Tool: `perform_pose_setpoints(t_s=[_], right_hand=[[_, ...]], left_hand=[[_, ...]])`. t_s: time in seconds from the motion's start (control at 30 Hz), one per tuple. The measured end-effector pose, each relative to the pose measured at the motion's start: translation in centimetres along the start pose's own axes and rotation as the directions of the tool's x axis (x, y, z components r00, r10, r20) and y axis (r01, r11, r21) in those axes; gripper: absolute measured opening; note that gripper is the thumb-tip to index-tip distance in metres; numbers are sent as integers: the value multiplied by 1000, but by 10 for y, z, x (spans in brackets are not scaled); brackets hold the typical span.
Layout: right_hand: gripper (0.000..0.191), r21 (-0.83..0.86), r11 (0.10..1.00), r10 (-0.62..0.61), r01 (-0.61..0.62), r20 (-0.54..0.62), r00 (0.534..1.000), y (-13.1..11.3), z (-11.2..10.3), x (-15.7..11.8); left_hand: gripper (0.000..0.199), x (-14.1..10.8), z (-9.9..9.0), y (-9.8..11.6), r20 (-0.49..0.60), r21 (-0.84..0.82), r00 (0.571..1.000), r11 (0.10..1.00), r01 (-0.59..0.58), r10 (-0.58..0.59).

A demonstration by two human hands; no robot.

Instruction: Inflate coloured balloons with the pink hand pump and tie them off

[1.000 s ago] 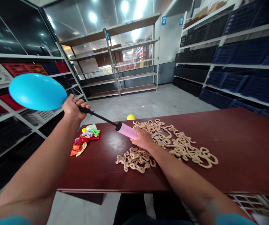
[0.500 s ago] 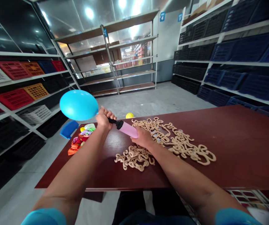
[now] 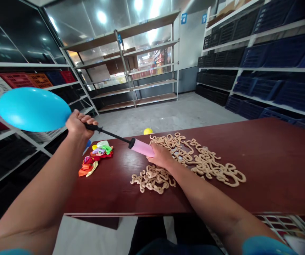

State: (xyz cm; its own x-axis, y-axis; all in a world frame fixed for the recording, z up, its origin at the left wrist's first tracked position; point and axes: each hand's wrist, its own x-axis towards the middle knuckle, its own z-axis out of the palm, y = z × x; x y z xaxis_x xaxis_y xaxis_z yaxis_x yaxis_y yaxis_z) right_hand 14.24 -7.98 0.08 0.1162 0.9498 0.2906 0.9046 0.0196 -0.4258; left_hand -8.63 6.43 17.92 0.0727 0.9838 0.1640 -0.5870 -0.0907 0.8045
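A blue balloon (image 3: pixel 32 109), blown up large, sits at the left end of a hand pump. My left hand (image 3: pixel 79 124) is closed round the pump's black end and the balloon's neck. A thin black rod links that end to the pink balloon pump (image 3: pixel 142 147) barrel, most of the rod being drawn out. Round the barrel's right end, my right hand (image 3: pixel 160 154) is wrapped. Under and beyond that hand lie piles of tan, twisted, rope-like pieces (image 3: pixel 154 179) on the dark red table (image 3: pixel 261 159). Several uninflated balloons (image 3: pixel 88 161) in mixed colours are heaped at the table's left.
A yellow ball-like thing (image 3: pixel 148 131) shows beyond the table's far edge. Shelves with dark blue crates (image 3: pixel 288 97) stand on the right, and red crates (image 3: pixel 16 82) on the left. A metal rack (image 3: pixel 126 63) stands at the back.
My left hand has moved left with the balloon, drawing the black rod out of the pink barrel. The balloon looks bigger. My right hand has hardly moved.
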Motion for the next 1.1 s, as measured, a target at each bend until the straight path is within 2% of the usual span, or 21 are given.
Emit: perform_pose_setpoints(t_s=[0.1,0.2,0.33,0.43,0.57,0.63,0.7,0.8,0.97,1.03,1.1], right_hand=[[37,6,1000,19,-19,40,999,0,-2,-1],[37,-5,1000,13,-13,-10,1000,5,5,1],[38,-16,1000,16,-17,-47,999,12,16,4],[42,0,1000,13,-13,-50,999,12,17,4],[43,14,1000,12,-11,-58,998,10,14,2],[42,18,1000,-6,7,-61,998,8,13,1],[42,25,999,-29,31,-60,998,5,12,1],[40,23,999,-25,26,-45,999,1,8,1],[37,55,998,21,-23,35,999,-9,-13,-3],[38,70,996,47,-51,55,997,-12,-21,-5],[37,70,996,59,-63,59,996,-11,-22,-5]], left_hand=[[35,3,-10,-8,-2,-26,1000,999,20,-21],[36,-4,-10,-35,-11,-72,998,995,62,-63],[40,-22,6,-74,-4,-92,992,988,128,-128],[42,-38,23,-97,42,-79,988,985,152,-149],[42,-54,36,-111,87,-67,986,987,145,-139],[42,-54,36,-105,63,-54,989,989,136,-132],[41,-49,32,-91,19,-41,991,991,130,-129],[39,-36,24,-57,-22,-27,996,995,91,-92],[34,-11,11,-3,16,31,1000,999,10,-11],[34,-5,7,5,25,39,1000,999,-7,6],[34,-5,7,1,17,30,1000,999,-12,11]])
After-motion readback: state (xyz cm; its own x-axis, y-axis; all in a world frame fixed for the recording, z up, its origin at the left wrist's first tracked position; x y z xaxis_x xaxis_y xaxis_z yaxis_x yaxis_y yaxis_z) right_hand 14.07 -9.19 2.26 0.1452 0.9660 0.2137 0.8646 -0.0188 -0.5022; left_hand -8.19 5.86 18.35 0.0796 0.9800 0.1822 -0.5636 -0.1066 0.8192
